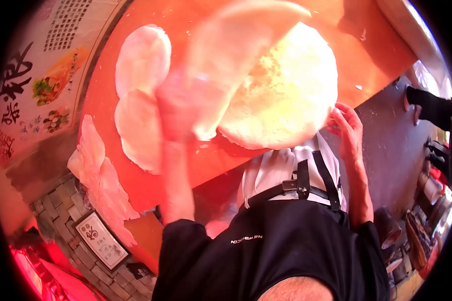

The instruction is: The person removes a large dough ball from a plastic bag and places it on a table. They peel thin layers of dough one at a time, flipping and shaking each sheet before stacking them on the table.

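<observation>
Dough sheet (226,47) blurs at left hand (182,104), right hand (347,123) beside 1 round (306,90).

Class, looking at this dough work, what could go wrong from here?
The large dough round reaches the near edge of the table, so it might slip off. The blurred sheet at the left hand could tear or land folded. One smaller round meets another, so they may stick together.
</observation>
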Action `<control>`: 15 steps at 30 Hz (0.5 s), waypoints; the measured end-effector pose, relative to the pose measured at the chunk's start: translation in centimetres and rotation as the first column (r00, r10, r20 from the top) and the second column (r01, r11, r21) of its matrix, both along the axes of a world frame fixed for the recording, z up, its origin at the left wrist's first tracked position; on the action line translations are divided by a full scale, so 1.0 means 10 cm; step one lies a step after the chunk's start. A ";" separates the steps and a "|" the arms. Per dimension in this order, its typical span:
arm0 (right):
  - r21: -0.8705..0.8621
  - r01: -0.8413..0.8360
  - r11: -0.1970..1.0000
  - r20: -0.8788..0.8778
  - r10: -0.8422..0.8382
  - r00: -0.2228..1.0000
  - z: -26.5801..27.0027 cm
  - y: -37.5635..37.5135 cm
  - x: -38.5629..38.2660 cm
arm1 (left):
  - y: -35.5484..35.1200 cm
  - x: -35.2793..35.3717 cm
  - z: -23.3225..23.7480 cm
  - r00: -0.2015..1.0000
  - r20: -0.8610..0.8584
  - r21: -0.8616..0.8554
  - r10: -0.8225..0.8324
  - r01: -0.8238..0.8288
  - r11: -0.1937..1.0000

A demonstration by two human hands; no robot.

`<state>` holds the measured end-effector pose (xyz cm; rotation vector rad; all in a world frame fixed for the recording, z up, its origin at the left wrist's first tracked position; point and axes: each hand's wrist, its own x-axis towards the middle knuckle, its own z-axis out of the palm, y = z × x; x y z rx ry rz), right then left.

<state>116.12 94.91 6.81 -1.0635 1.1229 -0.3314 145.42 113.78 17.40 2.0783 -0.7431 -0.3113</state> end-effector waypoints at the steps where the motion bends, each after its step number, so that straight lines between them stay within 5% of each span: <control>1: -0.006 0.010 1.000 -0.035 -0.010 0.999 -0.03 0.00 -0.01 | 0.00 0.17 0.31 0.995 -0.098 -0.156 0.030 -0.045 0.987; 6: 0.138 0.045 0.989 0.022 -0.048 0.999 -0.04 0.04 0.01 | 1.04 1.06 1.00 0.946 -0.233 -0.447 0.226 -0.311 0.839; 8: 0.215 0.092 0.972 0.067 -0.109 0.992 -0.10 0.04 0.03 | 1.56 1.21 0.86 0.906 -0.257 -0.455 0.337 -0.421 0.784; 10: 0.279 0.104 0.955 0.118 -0.142 0.983 -0.03 0.05 0.06 | 2.09 1.33 0.32 0.779 -0.248 -0.393 0.575 -0.624 0.676; 11: 0.308 0.113 0.945 0.136 -0.161 0.977 -0.01 0.04 0.05 | 2.65 1.57 -0.21 0.781 -0.289 -0.366 0.553 -0.624 0.690; 12: 0.373 0.107 0.922 0.195 -0.190 0.962 -0.09 0.02 0.01 | 2.79 1.44 -0.47 0.714 -0.539 -0.304 0.448 -0.660 0.687; 13: 0.438 0.094 0.894 0.230 -0.212 0.950 -0.07 0.00 0.01 | 2.91 1.40 -0.73 0.402 -0.456 0.123 0.794 -0.856 0.503; 14: 0.423 0.130 0.897 0.222 -0.242 0.945 -0.05 0.02 0.02 | 2.57 1.03 -0.79 0.517 -0.162 0.173 0.840 -0.823 0.540; 15: 0.398 0.167 0.902 0.212 -0.267 0.940 0.02 0.05 0.05 | 2.24 0.74 -0.81 0.673 -0.183 0.141 0.717 -0.704 0.696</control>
